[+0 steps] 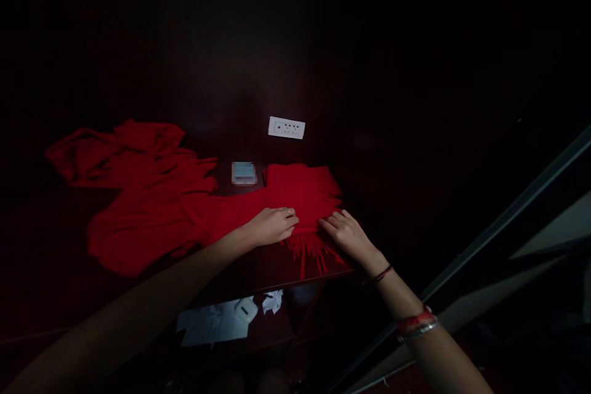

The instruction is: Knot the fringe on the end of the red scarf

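Observation:
A red fringed scarf point(302, 194) lies folded on a dark wooden table point(272, 268), its fringe hanging toward the front edge. My left hand point(272, 225) rests on the scarf with its fingers curled under, a ring on one finger. My right hand point(344, 234) lies flat on the scarf's fringed end, fingers stretched out. The scarf runs on to the left into a loose red heap point(138, 197).
A white wall socket point(286, 128) sits on the dark back panel. A small pale box point(243, 173) stands on the table behind the scarf. White papers and a small white object point(217, 320) lie on a lower shelf. A slanted metal rail point(498, 221) crosses on the right.

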Available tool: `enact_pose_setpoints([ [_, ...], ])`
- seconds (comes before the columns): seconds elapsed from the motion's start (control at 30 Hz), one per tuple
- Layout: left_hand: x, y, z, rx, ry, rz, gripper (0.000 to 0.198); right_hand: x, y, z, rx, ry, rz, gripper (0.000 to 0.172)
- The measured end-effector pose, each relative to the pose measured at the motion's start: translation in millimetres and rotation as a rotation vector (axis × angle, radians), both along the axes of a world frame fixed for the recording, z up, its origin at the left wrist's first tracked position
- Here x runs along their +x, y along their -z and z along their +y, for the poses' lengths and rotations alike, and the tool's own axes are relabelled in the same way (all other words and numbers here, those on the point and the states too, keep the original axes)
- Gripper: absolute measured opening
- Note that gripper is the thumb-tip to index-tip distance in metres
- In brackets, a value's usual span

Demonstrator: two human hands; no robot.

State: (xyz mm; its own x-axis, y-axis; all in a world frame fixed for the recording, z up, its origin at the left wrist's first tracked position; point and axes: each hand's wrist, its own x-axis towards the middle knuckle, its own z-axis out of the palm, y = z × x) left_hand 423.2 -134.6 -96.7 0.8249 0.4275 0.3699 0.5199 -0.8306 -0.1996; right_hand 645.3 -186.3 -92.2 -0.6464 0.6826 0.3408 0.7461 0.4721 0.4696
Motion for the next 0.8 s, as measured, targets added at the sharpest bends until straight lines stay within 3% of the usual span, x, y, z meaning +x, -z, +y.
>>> enact_pose_setpoints([
  [0.13,-4,-8.6,-3,0.047,0.040,0.019,0.020,4,2.0,0,0.035,0.010,0.159,0.026],
  [0.23,-7,-11.9,-4,0.070,0.086,0.057,0.020,5,3.7,0,0.006,-0.017,0.163,0.025],
  [0.5,-6,-5.2,0,-0.031,0.122,0.118,0.019,6,11.2,-1,-0.064,-0.055,0.170,0.023],
  [0.63,-7,-0.8,3,-0.146,0.106,-0.016,0.036,4,7.1,0,-0.092,-0.062,0.303,0.027],
  [0.8,-8,12.7,13,-0.444,-0.064,0.008,0.046,10,10.3,4,-0.201,0.073,0.457,0.045],
])
